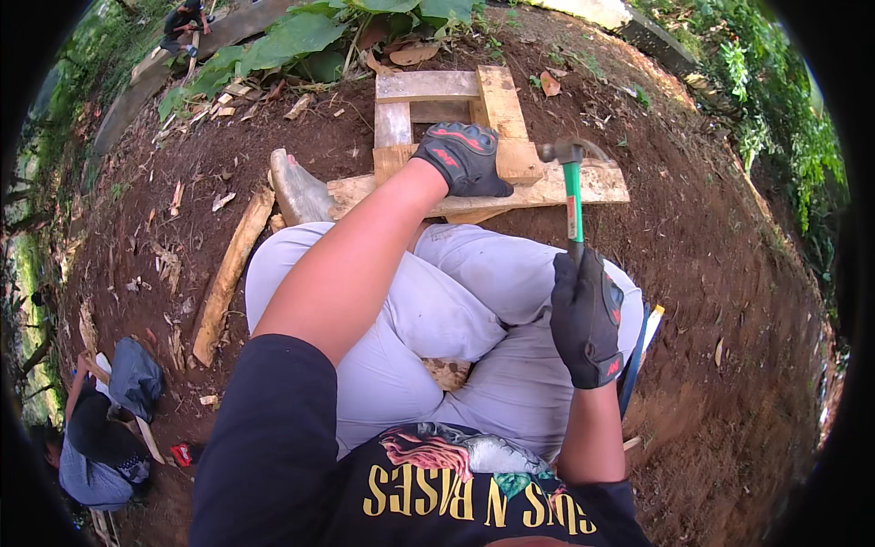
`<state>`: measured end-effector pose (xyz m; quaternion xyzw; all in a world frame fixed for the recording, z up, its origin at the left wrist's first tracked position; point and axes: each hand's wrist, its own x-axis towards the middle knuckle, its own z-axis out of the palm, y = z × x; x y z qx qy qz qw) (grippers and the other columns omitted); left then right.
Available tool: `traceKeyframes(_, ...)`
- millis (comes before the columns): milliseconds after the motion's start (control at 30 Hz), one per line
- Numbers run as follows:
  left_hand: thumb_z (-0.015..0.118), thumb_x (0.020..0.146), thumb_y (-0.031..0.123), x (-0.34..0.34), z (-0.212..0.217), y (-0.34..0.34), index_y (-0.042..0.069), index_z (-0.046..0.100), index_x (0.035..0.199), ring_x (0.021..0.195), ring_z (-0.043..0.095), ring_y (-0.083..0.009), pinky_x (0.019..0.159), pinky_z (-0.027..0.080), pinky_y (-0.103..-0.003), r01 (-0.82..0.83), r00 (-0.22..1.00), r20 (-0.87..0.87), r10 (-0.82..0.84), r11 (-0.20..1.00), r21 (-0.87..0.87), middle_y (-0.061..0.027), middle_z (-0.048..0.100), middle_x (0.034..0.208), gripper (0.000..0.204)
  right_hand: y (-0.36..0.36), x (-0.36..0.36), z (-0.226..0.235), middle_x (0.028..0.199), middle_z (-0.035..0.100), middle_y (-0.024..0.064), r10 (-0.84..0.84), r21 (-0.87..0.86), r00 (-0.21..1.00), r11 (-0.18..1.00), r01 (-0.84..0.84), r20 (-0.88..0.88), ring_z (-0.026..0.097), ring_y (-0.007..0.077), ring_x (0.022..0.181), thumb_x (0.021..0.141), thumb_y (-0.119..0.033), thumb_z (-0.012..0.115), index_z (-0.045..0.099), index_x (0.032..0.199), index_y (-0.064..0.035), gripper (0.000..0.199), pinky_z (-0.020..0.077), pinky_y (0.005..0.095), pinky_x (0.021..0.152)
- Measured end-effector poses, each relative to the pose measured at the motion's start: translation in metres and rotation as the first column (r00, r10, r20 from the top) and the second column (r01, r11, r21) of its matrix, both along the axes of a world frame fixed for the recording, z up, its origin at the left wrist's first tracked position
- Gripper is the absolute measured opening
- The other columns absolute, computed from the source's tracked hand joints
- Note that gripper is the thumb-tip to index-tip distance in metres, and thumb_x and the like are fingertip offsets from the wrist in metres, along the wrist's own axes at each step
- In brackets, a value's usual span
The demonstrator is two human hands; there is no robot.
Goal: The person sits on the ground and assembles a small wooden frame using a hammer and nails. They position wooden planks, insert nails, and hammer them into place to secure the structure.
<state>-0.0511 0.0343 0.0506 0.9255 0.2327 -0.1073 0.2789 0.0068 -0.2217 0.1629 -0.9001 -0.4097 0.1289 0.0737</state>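
Head view, looking down on a person seated on bare reddish soil (729, 273), knees in pale trousers (474, 301) bent up in front. Biggest item past the left hand is a wooden frame (428, 87) of rough pale planks nailed crosswise, lying flat on the ground, with a long front plank (583, 187) running under and to the right of that hand. Left hand (463, 159), in a black glove with red marks, is pressed palm-down on the frame, fingers spread flat, pinning it, gripping nothing. Right hand (586, 319), same kind of glove, is wrapped tight round the lower handle of a hammer (572, 196): green shaft upright, dark metal head raised just right of the left hand, above the front plank, not touching wood. Judgement: hammer is head-heavy and stiff, the low grip gives swing, the glove helps against slipping; planks look rigid, rough, fairly light, likely to bounce unless held down, best held well clear of the strike point. Left of the left hand: a muddy boot (296, 187) and a loose board (228, 273) on the soil. Far left below, another person (100, 438) crouches. Big green leaves (292, 41) beyond the frame. Nail not visible, cannot tell.
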Motion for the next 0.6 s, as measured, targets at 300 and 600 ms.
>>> traceKeyframes(300, 0.076, 0.082, 0.067, -0.002, 0.001, -0.004, -0.001, 0.071, 0.124, 0.116, 0.072, -0.0368, 0.100, 0.058, -0.046, 0.026, 1.000, -0.013, -0.026, 1.000, 0.009, -0.0229, 0.074, 0.125, 0.080, 0.002, -0.010, 0.000, 0.081, 0.062, 0.0158, -0.106, 0.258, 0.993, 0.959, 0.115, -0.047, 0.062, 0.0319, 0.066, 0.111, -0.024, 0.052, 0.058, 0.111, -0.0001, 0.024, 0.0476, 0.0428, 0.059)
traceKeyframes(600, 0.077, 0.080, 0.066, -0.008, -0.005, -0.004, 0.000, 0.072, 0.122, 0.114, 0.073, -0.0366, 0.099, 0.058, -0.046, -0.004, 1.000, 0.012, 0.004, 1.000, 0.008, -0.0229, 0.074, 0.122, 0.079, 0.019, -0.023, 0.064, 0.067, 0.048, -0.0048, -0.263, 0.450, 0.885, 0.784, 0.428, -0.385, 0.043, 0.0020, 0.049, 0.114, -0.028, 0.051, 0.058, 0.106, -0.0070, 0.024, 0.0325, 0.0256, 0.044)
